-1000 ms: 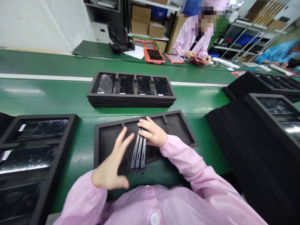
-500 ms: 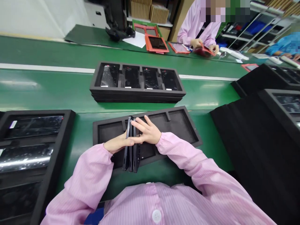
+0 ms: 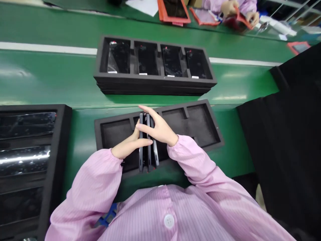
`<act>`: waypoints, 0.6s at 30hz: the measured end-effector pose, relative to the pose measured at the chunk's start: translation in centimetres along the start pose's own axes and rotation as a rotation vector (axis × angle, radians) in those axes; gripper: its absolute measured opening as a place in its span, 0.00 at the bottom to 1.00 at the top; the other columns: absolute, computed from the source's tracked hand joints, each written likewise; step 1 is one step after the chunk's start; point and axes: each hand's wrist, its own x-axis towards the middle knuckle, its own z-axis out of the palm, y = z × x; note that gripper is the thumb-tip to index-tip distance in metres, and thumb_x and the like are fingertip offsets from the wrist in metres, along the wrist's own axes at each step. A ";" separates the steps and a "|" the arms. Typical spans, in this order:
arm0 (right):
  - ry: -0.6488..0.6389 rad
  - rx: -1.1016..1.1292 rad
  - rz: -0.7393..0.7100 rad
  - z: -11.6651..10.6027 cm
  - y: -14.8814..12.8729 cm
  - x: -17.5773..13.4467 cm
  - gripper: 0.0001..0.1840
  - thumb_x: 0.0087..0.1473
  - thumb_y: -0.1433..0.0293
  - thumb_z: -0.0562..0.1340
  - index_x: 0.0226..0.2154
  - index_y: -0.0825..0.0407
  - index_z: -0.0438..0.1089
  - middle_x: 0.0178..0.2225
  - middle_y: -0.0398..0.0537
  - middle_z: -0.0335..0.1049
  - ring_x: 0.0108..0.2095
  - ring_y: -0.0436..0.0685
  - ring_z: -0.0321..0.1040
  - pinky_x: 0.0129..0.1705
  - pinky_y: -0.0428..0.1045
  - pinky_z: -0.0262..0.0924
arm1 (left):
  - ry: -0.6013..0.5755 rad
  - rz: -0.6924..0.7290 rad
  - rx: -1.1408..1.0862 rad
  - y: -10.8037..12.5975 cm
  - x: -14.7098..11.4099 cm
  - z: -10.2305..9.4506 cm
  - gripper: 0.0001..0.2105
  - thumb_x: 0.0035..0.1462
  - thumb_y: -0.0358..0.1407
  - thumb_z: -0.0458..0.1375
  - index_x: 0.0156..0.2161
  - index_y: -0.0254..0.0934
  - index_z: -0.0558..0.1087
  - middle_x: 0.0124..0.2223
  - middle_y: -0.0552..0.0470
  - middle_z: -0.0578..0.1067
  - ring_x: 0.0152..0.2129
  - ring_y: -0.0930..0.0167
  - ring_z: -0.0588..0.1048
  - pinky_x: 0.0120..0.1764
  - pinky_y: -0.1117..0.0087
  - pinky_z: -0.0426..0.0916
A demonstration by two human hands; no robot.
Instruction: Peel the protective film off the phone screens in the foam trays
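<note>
Three dark, slim smartphones [image 3: 148, 152] stand on edge, side by side, between my two hands. My left hand [image 3: 129, 144] grips them from the left, its thumb lying across their near edges. From the right, my right hand [image 3: 162, 130] closes around the same phones, thumb over the top edges and fingers along the far side. The rightmost phone leans slightly away from the other two. Beneath them lies a black foam tray [image 3: 200, 124] with shallow compartments, set at a slant on the green table. Parts of the phones are hidden by my fingers.
A stack of foam trays [image 3: 155, 85] holding several phones stands beyond my hands. At left is another foam tray [image 3: 61, 144] with film-covered phones. Tall black foam stacks [image 3: 278, 140] rise at right. Across the bench, a co-worker's hands [image 3: 229, 8] hold a red-edged item.
The camera view has tilted down and come closer. The phones have turned more upright and fanned slightly apart at right; my right hand's fingers have shifted along their far side.
</note>
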 end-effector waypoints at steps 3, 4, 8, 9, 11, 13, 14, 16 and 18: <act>0.092 0.136 0.092 0.6 0.8 -0.3 0.41 0.53 0.57 0.65 0.62 0.53 0.49 0.59 0.57 0.58 0.59 0.60 0.59 0.62 0.57 0.56 | -0.026 -0.054 -0.077 0.8 -0.4 0.2 0.54 0.52 0.39 0.65 0.69 0.46 0.27 0.72 0.47 0.41 0.68 0.57 0.45 0.67 0.52 0.46; 0.128 0.170 0.125 0.7 0.9 -0.4 0.40 0.54 0.57 0.64 0.62 0.54 0.48 0.57 0.57 0.60 0.57 0.60 0.61 0.61 0.57 0.57 | -0.029 -0.055 -0.095 0.9 -0.4 0.4 0.56 0.51 0.38 0.65 0.68 0.46 0.24 0.72 0.48 0.39 0.68 0.57 0.45 0.67 0.52 0.47; 0.277 0.137 0.087 1.7 0.0 -0.7 0.26 0.57 0.59 0.62 0.53 0.54 0.57 0.53 0.54 0.62 0.55 0.58 0.61 0.62 0.56 0.57 | -0.013 -0.042 -0.148 1.2 -0.5 1.3 0.58 0.52 0.37 0.65 0.67 0.46 0.19 0.72 0.46 0.41 0.67 0.58 0.47 0.65 0.54 0.52; 0.284 0.123 0.055 2.0 -0.5 -0.7 0.23 0.57 0.60 0.62 0.51 0.53 0.58 0.53 0.53 0.62 0.56 0.58 0.60 0.62 0.56 0.56 | 0.005 -0.025 -0.148 1.3 -0.5 1.6 0.57 0.51 0.37 0.65 0.67 0.46 0.22 0.71 0.46 0.43 0.67 0.58 0.48 0.65 0.54 0.53; 0.250 0.133 0.010 2.3 -1.2 -0.6 0.20 0.58 0.62 0.61 0.50 0.52 0.58 0.54 0.51 0.61 0.56 0.57 0.60 0.61 0.54 0.58 | 0.066 0.003 -0.159 1.5 -0.6 1.9 0.55 0.51 0.36 0.66 0.69 0.46 0.28 0.71 0.45 0.47 0.66 0.57 0.51 0.65 0.54 0.54; 0.179 0.169 0.011 2.3 -1.4 -0.5 0.18 0.59 0.64 0.59 0.49 0.52 0.58 0.53 0.50 0.62 0.54 0.55 0.62 0.58 0.53 0.61 | 0.103 -0.012 -0.221 1.8 -0.6 2.1 0.50 0.52 0.37 0.64 0.69 0.46 0.33 0.70 0.46 0.52 0.65 0.55 0.55 0.63 0.54 0.58; 0.147 0.188 0.029 2.2 -1.3 -0.4 0.17 0.60 0.64 0.58 0.49 0.52 0.57 0.52 0.49 0.63 0.51 0.54 0.64 0.56 0.52 0.63 | 0.107 -0.035 -0.255 1.9 -0.6 2.1 0.48 0.54 0.37 0.63 0.69 0.47 0.34 0.69 0.47 0.53 0.64 0.55 0.56 0.63 0.53 0.59; 0.113 0.211 0.078 1.9 -0.8 -0.4 0.15 0.60 0.63 0.58 0.47 0.51 0.58 0.48 0.48 0.64 0.48 0.53 0.66 0.53 0.51 0.65 | 0.098 -0.081 -0.257 1.9 -0.5 2.0 0.45 0.56 0.38 0.61 0.69 0.48 0.36 0.69 0.48 0.53 0.64 0.54 0.56 0.63 0.52 0.59; 0.121 0.214 0.113 1.8 -0.2 -0.5 0.15 0.59 0.63 0.60 0.45 0.51 0.59 0.47 0.47 0.65 0.48 0.53 0.66 0.54 0.51 0.65 | 0.070 -0.102 -0.164 1.7 -0.3 1.7 0.47 0.55 0.39 0.62 0.69 0.47 0.35 0.70 0.47 0.50 0.66 0.55 0.52 0.65 0.52 0.53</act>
